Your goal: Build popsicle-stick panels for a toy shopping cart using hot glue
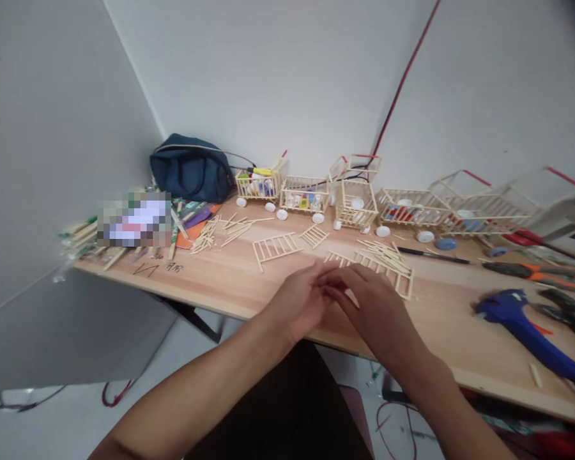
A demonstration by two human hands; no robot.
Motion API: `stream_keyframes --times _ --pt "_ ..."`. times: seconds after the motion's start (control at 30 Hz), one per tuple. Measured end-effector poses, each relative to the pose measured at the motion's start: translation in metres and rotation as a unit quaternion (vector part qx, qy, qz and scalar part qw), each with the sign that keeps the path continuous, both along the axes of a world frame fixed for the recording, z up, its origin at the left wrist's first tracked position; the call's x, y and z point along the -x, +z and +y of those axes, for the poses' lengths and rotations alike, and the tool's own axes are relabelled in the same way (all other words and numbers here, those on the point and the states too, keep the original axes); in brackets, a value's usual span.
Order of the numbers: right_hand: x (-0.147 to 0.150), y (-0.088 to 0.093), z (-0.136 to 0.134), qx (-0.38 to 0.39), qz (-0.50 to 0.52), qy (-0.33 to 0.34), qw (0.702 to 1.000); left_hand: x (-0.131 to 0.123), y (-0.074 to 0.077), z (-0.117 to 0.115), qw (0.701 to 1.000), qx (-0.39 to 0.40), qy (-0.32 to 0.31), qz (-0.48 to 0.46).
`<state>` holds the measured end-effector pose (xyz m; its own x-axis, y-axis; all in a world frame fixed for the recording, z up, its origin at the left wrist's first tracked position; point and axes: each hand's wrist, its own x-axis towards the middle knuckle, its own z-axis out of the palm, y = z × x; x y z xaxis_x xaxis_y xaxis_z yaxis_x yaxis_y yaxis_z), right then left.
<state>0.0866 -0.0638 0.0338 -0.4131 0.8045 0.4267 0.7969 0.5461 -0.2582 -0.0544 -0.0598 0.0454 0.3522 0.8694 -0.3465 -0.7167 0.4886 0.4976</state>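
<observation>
My left hand (304,300) and my right hand (371,297) meet over the front part of the table, fingertips together. Both have their fingers closed in a pinch; whatever lies between them is hidden or too small to name. Just beyond the hands is a ladder-like wooden stick frame (406,276), partly covered by my right hand, with loose sticks (383,254) on it. Two more stick frames lie flat further left: a larger one (276,248) and a small one (314,236).
Miniature stick shopping carts (304,191) line the wall. A blue glue gun (522,326), orange-handled pliers (517,271) and a black pen-like tool (434,255) lie right. More sticks (208,235) and a dark blue bag (191,169) are left. The wooden table's front edge (220,310) runs near me.
</observation>
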Motion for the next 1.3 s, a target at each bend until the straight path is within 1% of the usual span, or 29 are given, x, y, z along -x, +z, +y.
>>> stream_keyframes --times 0.13,0.27,0.33,0.4,0.47,0.5,0.53,0.57,0.6,0.67,0.7,0.77,0.87,0.97,1.03,1.2,1.3 --pt "-0.003 -0.001 -0.008 0.007 0.023 0.002 1.0 -0.003 0.0 -0.012 0.999 -0.024 -0.017 -0.023" --pt "-0.017 -0.001 -0.016 -0.003 0.066 -0.023 0.998 0.002 -0.002 -0.028 0.996 -0.058 -0.063 -0.038" --pt "-0.032 0.002 -0.024 -0.002 0.09 -0.062 0.994 0.007 -0.002 -0.037 0.991 -0.085 -0.098 -0.019" --pt "-0.048 0.008 -0.037 0.004 0.11 -0.124 0.986 0.011 -0.003 -0.045 0.986 -0.114 -0.116 0.03" --pt "-0.059 0.014 -0.055 0.013 0.137 -0.178 0.974 0.011 -0.008 -0.052 0.982 -0.133 -0.094 0.092" --pt "-0.061 0.016 -0.065 0.028 0.144 -0.191 0.971 0.009 -0.012 -0.056 0.981 -0.134 -0.077 0.119" --pt "-0.061 0.018 -0.074 0.04 0.149 -0.191 0.969 0.005 -0.017 -0.059 0.98 -0.13 -0.068 0.135" --pt "-0.059 0.018 -0.082 0.044 0.152 -0.172 0.972 0.0 -0.021 -0.063 0.98 -0.123 -0.081 0.137" --pt "-0.056 0.017 -0.088 0.063 0.147 -0.154 0.975 -0.005 -0.025 -0.066 0.979 -0.115 -0.114 0.121" --pt "-0.048 0.012 -0.096 0.07 0.141 -0.118 0.98 -0.016 -0.031 -0.071 0.975 -0.104 -0.191 0.049" --pt "-0.045 0.009 -0.098 0.065 0.136 -0.108 0.983 -0.02 -0.033 -0.073 0.971 -0.095 -0.218 0.017" --pt "-0.041 0.002 -0.099 0.032 0.133 -0.102 0.985 -0.025 -0.034 -0.077 0.966 -0.076 -0.246 -0.021" --pt "-0.041 -0.003 -0.1 -0.014 0.128 -0.078 0.989 -0.026 -0.034 -0.079 0.967 -0.046 -0.249 -0.033" --pt "-0.041 -0.002 -0.103 -0.037 0.119 -0.046 0.991 -0.024 -0.035 -0.081 0.966 -0.023 -0.255 -0.038" --pt "-0.039 -0.001 -0.105 -0.044 0.119 -0.036 0.991 -0.024 -0.035 -0.084 0.964 -0.008 -0.261 -0.04" --pt "-0.032 0.0 -0.11 -0.067 0.153 -0.049 0.985 -0.019 -0.029 -0.091 0.958 0.009 -0.279 -0.061" --pt "-0.029 -0.003 -0.11 -0.098 0.142 -0.054 0.983 -0.014 -0.023 -0.09 0.967 0.009 -0.244 -0.075"
